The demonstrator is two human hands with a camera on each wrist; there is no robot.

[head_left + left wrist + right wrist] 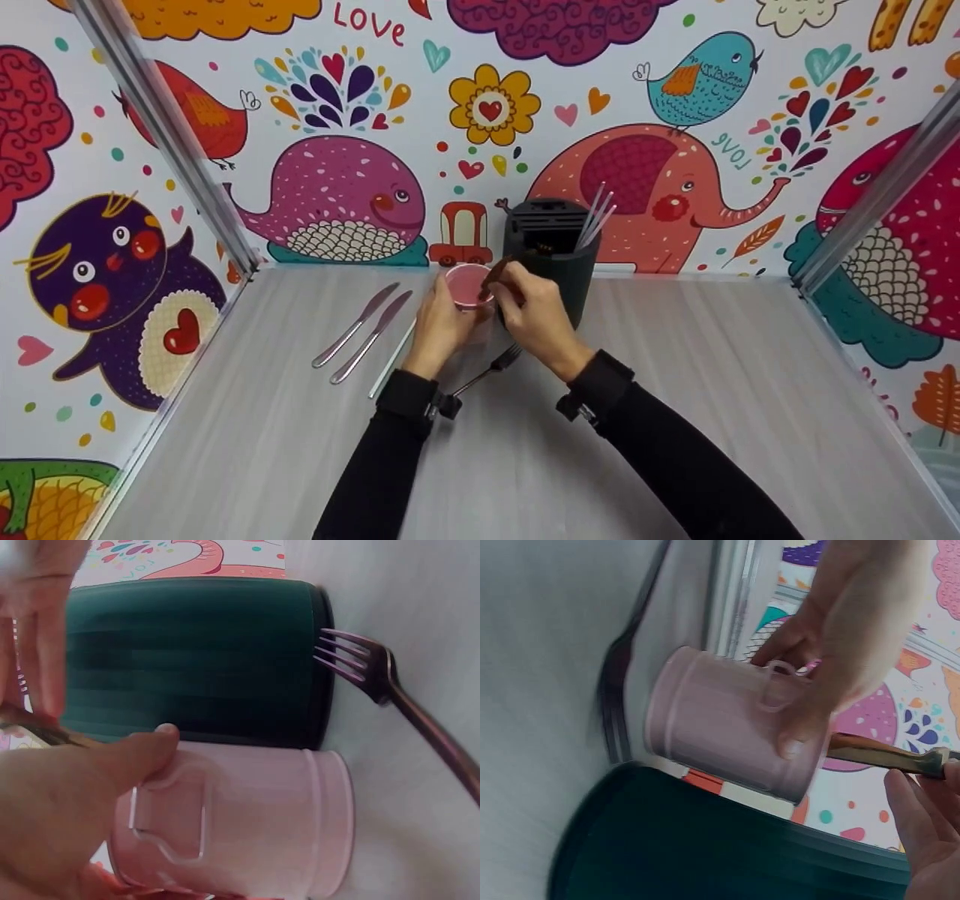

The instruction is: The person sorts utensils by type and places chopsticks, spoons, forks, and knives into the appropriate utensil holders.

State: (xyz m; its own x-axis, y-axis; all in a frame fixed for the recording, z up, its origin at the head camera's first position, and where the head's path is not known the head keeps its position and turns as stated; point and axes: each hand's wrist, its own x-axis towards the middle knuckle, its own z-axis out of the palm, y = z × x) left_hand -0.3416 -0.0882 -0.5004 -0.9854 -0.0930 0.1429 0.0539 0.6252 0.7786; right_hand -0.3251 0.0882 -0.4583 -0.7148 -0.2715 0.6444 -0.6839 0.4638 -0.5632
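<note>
My left hand [441,326] grips a pink cup [255,821] around its upper part, near its small handle, with the thumb along the side. Seen in the head view, the cup's open mouth faces up. My right hand [540,307] pinches a slim, shiny brown utensil [881,755] between thumb and fingers. One end of it reaches into the cup's mouth; that end is hidden, so its exact kind cannot be told. Close beside the cup stands a dark green utensil holder [195,664] with a slotted black top.
Several pale, thin sticks [596,217] stand in the holder's right side. A fork [487,371] lies on the table before it. Two table knives [367,334] lie at the left, and a pale straw-like stick [391,360] lies near my left wrist. Patterned walls enclose the table.
</note>
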